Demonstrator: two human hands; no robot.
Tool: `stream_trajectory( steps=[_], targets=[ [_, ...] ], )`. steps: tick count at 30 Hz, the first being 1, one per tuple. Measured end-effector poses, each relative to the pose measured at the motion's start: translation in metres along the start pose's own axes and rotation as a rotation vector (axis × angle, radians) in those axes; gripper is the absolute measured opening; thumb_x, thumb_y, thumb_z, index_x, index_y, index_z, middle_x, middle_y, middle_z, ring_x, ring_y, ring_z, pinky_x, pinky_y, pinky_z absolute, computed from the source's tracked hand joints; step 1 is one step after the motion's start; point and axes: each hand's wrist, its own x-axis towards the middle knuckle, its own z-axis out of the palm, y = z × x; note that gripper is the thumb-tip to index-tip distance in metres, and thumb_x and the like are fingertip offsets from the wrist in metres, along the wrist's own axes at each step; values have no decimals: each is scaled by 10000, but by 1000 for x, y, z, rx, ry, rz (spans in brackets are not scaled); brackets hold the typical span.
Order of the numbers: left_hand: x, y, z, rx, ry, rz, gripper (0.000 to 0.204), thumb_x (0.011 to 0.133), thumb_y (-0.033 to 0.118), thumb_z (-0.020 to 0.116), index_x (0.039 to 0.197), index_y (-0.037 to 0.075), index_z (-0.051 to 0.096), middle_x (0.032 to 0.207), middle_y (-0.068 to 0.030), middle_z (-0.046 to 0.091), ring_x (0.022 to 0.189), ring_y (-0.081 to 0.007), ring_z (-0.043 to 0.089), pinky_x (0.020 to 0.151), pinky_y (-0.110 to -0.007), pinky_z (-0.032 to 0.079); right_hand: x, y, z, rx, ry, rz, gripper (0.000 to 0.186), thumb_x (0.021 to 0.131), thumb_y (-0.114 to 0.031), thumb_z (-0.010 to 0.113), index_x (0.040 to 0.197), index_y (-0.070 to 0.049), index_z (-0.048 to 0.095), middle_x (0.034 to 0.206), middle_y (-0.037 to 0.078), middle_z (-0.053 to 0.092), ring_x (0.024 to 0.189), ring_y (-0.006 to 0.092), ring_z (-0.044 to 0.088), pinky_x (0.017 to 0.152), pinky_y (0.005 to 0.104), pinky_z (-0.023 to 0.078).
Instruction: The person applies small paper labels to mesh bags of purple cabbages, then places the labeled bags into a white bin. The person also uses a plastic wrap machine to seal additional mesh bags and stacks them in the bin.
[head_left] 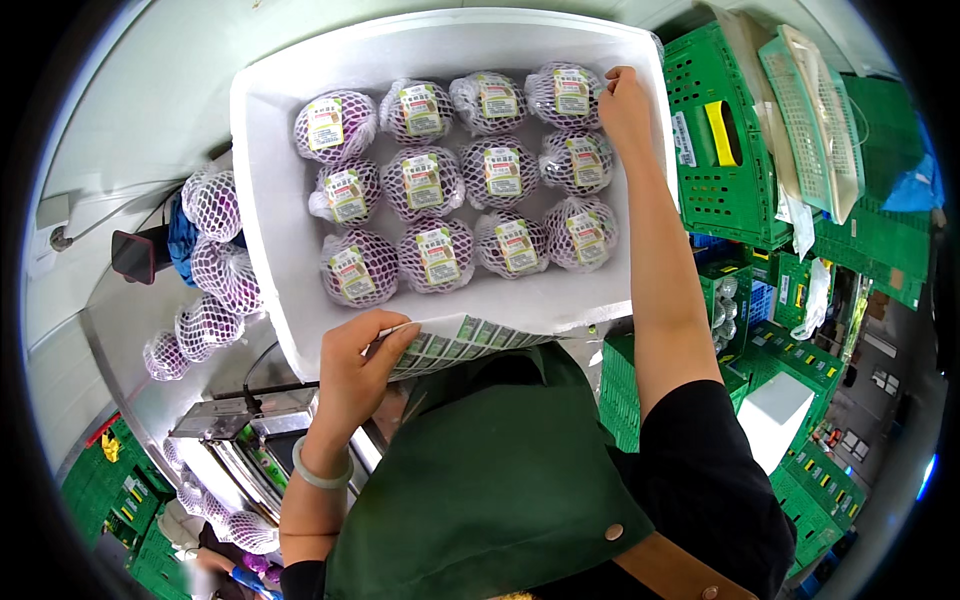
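Several round purple heads that look like red cabbages (420, 182) sit in three rows inside a white foam box (275, 200). Each is wrapped in a white net and bears a white and green label on top. My left hand (360, 360) is closed at the box's near edge, pinching a sheet of labels (465, 340) between thumb and fingers. At the far right corner, my right hand (624, 105) has its fingers curled against the side of the netted cabbage (565, 95) there; whether anything small is between the fingertips is hidden.
More netted cabbages (212, 203) lie on a metal surface (130, 320) to the left, near a dark phone-like device (134, 257). Below it stands a metal-framed machine (240, 440). Green crates (720, 190) are stacked at the right, with a pale basket (812, 120) on top.
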Motion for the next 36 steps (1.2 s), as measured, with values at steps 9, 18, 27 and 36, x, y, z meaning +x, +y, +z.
stream_trajectory(
  steps=[9,18,27,36],
  targets=[
    [5,-2,-22,3,143,66,126,892,69,701,927,-51,685,769,-59,672,702,-90,570,636,-235,448,-20,-46,-19,-418,-43,-199,295,931,-191,577,1164,-10,572,1159,208,645,906,359,688,806,449,543],
    [9,-6,-33,24,276,295,111,861,50,709,944,-22,690,922,-79,675,837,-154,617,774,-266,481,-217,-188,-71,480,-743,-359,254,867,-199,723,1073,-60,673,923,111,694,806,251,669,712,353,500],
    [-13,3,-21,311,175,450,112,789,-28,735,888,-8,686,819,-73,640,741,-180,605,637,-275,466,-257,-185,-70,560,-438,-493,154,853,-147,684,973,-62,639,888,107,660,827,334,633,708,443,494],
    [-15,2,-6,476,137,396,77,840,33,709,845,-21,654,728,-93,572,643,-207,541,581,-321,422,-245,-160,-66,534,-225,-945,128,835,-89,727,957,-80,687,879,51,651,736,204,621,701,311,508]
  ],
)
